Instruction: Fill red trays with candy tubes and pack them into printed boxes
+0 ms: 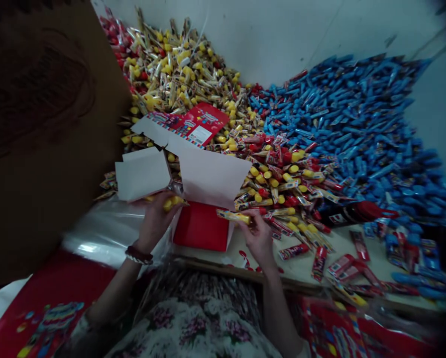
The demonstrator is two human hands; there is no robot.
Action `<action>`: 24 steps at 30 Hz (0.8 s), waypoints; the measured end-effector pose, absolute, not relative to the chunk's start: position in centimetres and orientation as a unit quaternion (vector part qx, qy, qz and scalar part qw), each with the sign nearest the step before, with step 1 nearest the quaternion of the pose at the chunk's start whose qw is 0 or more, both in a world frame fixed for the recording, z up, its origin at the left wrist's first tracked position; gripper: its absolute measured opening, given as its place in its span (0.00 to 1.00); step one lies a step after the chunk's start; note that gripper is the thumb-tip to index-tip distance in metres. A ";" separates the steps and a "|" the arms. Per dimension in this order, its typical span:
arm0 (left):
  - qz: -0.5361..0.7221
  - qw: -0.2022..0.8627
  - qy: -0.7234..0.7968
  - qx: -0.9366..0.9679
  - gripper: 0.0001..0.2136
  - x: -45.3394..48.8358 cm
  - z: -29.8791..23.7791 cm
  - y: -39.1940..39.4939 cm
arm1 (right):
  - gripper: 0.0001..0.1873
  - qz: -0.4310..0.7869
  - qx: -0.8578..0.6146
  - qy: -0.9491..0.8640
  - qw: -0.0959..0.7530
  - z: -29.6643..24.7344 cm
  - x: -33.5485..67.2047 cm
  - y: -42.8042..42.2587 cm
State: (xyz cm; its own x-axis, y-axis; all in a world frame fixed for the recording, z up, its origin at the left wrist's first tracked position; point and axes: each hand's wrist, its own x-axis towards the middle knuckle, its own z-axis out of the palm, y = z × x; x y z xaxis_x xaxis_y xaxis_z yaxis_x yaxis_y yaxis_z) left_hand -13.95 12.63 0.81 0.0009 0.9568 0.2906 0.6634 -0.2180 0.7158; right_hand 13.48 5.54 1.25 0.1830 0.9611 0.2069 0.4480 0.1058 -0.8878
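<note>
My right hand [259, 238] pinches a yellow-capped candy tube [228, 215] in a printed wrapper, held level above the right edge of an open carton. My left hand [156, 219] is closed on yellow-capped tubes at the carton's left side; fingers partly hide them, so how many I cannot tell. Between my hands, the carton [211, 176] has its white flap raised at the back. Red shows on its inside or bottom [200, 228]; no tubes are visible there. Another white flap or box piece [143, 174] stands open behind my left hand.
Yellow-capped tubes [178, 74] heap up behind, with red ones mixed in. Blue tubes [350, 109] fill the right back. A black bottle with a red lid [352, 213] lies at right. A large brown cardboard box [47, 139] blocks the left. Flat red printed cartons [204, 119] rest on the heap.
</note>
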 end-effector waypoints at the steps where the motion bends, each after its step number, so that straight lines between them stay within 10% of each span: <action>1: 0.367 0.171 0.590 0.699 0.16 -13.7 0.3 12.5 | 0.10 0.270 -0.601 -0.591 0.465 0.8 12.3 6.3; 24: 0.110 0.162 0.544 0.816 0.16 -12.8 0.7 11.9 | 0.17 0.158 -0.561 -0.811 0.056 1.7 4.7 12.6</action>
State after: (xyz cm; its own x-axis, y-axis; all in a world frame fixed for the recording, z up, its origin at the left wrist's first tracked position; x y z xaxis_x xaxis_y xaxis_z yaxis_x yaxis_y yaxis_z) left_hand -12.82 11.85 0.70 0.3845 0.9231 0.0028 0.8516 -0.3559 0.3848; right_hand 4.75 12.60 1.75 -0.3640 0.9274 -0.0858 0.8919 0.3205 -0.3191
